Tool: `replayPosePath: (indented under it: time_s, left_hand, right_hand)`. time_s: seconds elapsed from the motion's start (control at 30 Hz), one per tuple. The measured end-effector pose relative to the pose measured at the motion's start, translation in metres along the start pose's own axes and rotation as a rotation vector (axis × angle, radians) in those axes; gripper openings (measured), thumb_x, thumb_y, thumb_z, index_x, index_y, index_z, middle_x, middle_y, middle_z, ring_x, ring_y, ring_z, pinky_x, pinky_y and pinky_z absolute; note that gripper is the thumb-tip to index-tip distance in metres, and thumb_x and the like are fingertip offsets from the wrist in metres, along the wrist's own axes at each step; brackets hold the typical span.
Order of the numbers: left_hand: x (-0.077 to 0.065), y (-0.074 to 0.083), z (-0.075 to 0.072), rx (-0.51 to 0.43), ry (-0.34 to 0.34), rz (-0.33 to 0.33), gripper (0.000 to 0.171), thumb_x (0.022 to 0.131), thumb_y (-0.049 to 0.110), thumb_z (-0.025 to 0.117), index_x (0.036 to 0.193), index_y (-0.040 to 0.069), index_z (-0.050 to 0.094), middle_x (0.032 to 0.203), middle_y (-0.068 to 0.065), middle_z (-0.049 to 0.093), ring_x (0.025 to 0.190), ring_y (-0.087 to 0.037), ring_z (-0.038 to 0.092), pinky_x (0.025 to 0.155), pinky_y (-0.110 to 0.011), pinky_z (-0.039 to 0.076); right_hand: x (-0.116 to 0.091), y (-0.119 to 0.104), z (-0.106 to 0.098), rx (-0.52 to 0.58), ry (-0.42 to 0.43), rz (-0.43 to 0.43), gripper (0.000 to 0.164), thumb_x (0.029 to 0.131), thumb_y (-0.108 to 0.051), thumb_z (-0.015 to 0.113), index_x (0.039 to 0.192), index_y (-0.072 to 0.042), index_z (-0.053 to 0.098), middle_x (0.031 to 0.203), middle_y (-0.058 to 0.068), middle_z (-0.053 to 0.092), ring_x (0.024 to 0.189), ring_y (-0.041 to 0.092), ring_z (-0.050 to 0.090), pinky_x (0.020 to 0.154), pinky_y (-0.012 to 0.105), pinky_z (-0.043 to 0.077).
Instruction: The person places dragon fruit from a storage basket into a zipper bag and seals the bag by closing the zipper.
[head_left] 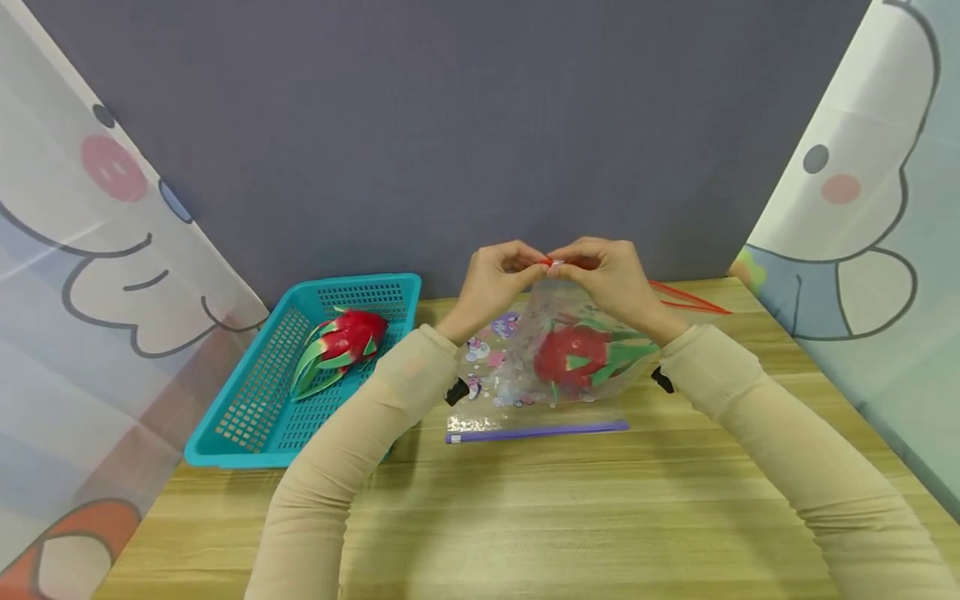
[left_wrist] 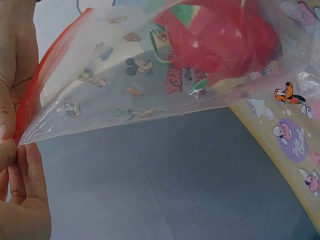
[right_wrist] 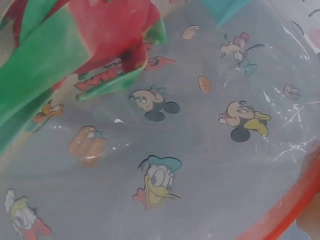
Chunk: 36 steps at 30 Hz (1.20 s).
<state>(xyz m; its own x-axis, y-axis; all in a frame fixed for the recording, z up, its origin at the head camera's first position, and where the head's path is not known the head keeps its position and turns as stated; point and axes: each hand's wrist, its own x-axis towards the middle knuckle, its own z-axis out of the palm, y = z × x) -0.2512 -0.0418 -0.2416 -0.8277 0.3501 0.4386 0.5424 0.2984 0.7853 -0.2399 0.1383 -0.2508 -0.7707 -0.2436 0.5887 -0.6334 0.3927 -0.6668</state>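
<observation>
A clear cartoon-printed zip bag (head_left: 528,312) hangs upright from both hands, with a red-and-green dragon fruit (head_left: 573,357) inside, low in the bag. My left hand (head_left: 497,277) pinches one end of its red zip strip (left_wrist: 50,62) between thumb and fingers. Close beside it, the fingertips of my right hand (head_left: 611,273) pinch the same top edge, near a small pale piece that looks like the slider. In the right wrist view, only a sliver of the hand shows behind the red strip (right_wrist: 280,215).
Under the hanging bag lies a flat printed bag with a purple zip (head_left: 536,432). On the left, a teal basket (head_left: 210,442) holds another dragon fruit (head_left: 348,337). Red strips (head_left: 693,298) lie behind the right wrist. A grey wall (head_left: 450,125) closes off the table's back.
</observation>
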Motion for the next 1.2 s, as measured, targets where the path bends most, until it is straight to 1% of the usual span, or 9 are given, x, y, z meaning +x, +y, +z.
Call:
replayPosePath:
  time_s: [0.23,0.47,0.6,0.73,0.83,0.9,1.0,1.13,1.2]
  left_hand:
    - [-0.003,-0.003,-0.001,0.031,0.001,-0.002,0.014,0.085,0.017,0.065,0.092,0.006,0.071,0.087,-0.008,0.071,0.077,-0.018,0.065,0.066,-0.024,0.051]
    - [-0.003,-0.004,-0.004,0.021,-0.019,0.014,0.014,0.085,0.015,0.065,0.093,0.005,0.070,0.087,-0.008,0.071,0.077,-0.017,0.065,0.069,-0.023,0.052]
    - [-0.005,-0.005,-0.005,0.043,-0.029,-0.001,0.012,0.085,0.015,0.066,0.092,0.006,0.070,0.088,-0.006,0.070,0.077,-0.015,0.065,0.070,-0.023,0.052]
    - [-0.007,-0.007,-0.007,0.062,-0.026,0.004,0.012,0.084,0.015,0.067,0.090,0.007,0.071,0.089,-0.005,0.070,0.077,-0.011,0.064,0.071,-0.023,0.051]
    - [-0.007,-0.007,-0.008,0.074,-0.032,0.013,0.011,0.083,0.015,0.067,0.090,0.007,0.071,0.089,-0.005,0.070,0.077,-0.011,0.064,0.071,-0.023,0.051]
    - [-0.007,-0.007,-0.009,0.086,-0.040,0.016,0.012,0.084,0.015,0.067,0.091,0.007,0.071,0.089,-0.005,0.070,0.077,-0.010,0.064,0.071,-0.023,0.051]
    - [-0.009,-0.008,-0.011,0.113,-0.046,0.014,0.011,0.084,0.015,0.066,0.091,0.008,0.071,0.089,-0.004,0.070,0.077,-0.010,0.063,0.071,-0.023,0.051]
    - [-0.013,-0.010,-0.014,0.136,-0.040,0.007,0.011,0.085,0.015,0.065,0.092,0.007,0.070,0.090,-0.005,0.070,0.078,-0.012,0.063,0.071,-0.024,0.051]
    - [-0.014,-0.011,-0.015,0.135,-0.037,-0.002,0.011,0.085,0.014,0.066,0.092,0.007,0.070,0.090,-0.005,0.070,0.078,-0.012,0.063,0.071,-0.024,0.050]
  right_hand:
    - [-0.001,-0.001,0.002,-0.007,-0.005,0.000,0.017,0.082,-0.013,0.066,0.097,-0.006,0.072,0.091,0.010,0.069,0.076,-0.002,0.063,0.068,0.015,0.051]
    - [-0.002,0.001,0.003,-0.005,0.001,-0.071,0.016,0.081,-0.010,0.067,0.095,-0.004,0.072,0.087,0.011,0.069,0.073,-0.001,0.063,0.064,0.015,0.051]
    - [-0.004,0.000,0.005,-0.008,-0.001,-0.079,0.016,0.081,-0.007,0.067,0.095,-0.003,0.072,0.087,0.011,0.069,0.072,-0.002,0.061,0.063,0.014,0.050]
    - [-0.007,-0.010,0.007,-0.020,0.000,-0.086,0.014,0.081,-0.004,0.066,0.093,0.001,0.071,0.086,0.014,0.069,0.072,-0.002,0.061,0.064,0.013,0.050]
    - [-0.010,-0.023,0.007,-0.044,0.012,-0.095,0.013,0.080,0.000,0.066,0.091,0.005,0.071,0.084,0.017,0.068,0.071,0.005,0.063,0.063,0.012,0.049]
    - [-0.013,-0.031,0.007,-0.054,0.017,-0.103,0.013,0.080,0.002,0.066,0.090,0.007,0.070,0.082,0.018,0.068,0.069,0.014,0.064,0.062,0.012,0.049]
    - [-0.014,-0.033,0.008,-0.060,0.025,-0.126,0.012,0.078,0.004,0.067,0.089,0.008,0.070,0.079,0.018,0.068,0.066,0.023,0.064,0.060,0.012,0.048]
    - [-0.015,-0.030,0.009,-0.081,0.042,-0.144,0.012,0.077,0.003,0.069,0.088,0.007,0.070,0.078,0.017,0.068,0.063,0.020,0.062,0.058,0.011,0.046]
    - [-0.015,-0.018,0.010,-0.091,0.054,-0.140,0.012,0.076,0.000,0.070,0.088,0.004,0.071,0.078,0.015,0.069,0.063,0.018,0.062,0.057,0.011,0.046]
